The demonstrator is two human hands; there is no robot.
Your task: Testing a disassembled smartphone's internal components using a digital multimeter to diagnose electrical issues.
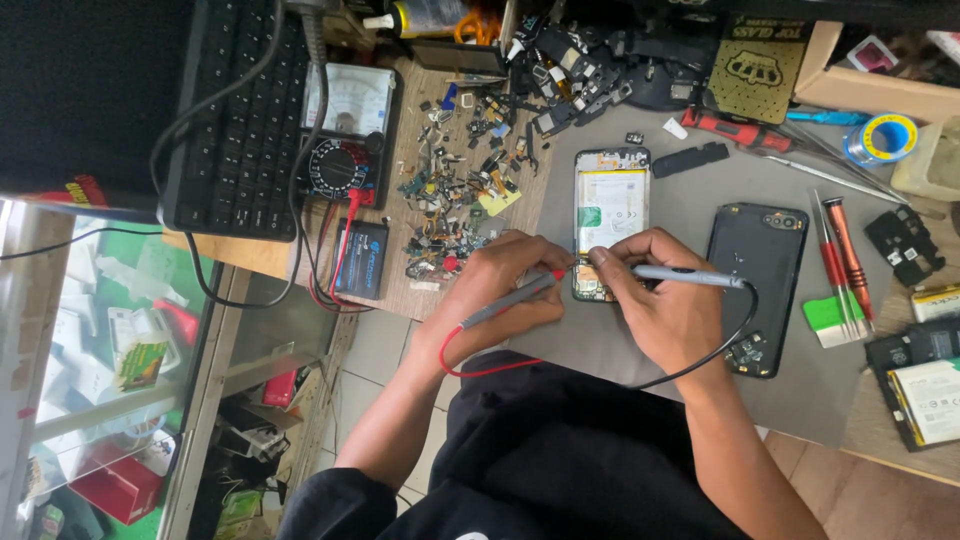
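In the head view, both hands meet at the centre of the frame over an opened phone that lies face down on a grey mat on the worktop, its back cover off and its pale battery showing.

The left hand is closed around a grey probe with a red tip, held like a pen, with a red lead looping from its lower end; the tip points right toward the bottom edge of the opened phone. The right hand is closed in a pen grip on a second grey probe, whose black lead curves down from its right end; the fingers sit at the lower end of the phone, touching or just above it, and the exact contact point is hidden.

Just right of the hands lies a black phone back cover. Further right, red-handled screwdrivers and a green plastic card lie together. Upper left of the hands sits a heap of small loose parts; beyond it, in the upper left of the frame, an analogue multimeter stands beside a black keyboard. A roll of solder wire is at the upper right.
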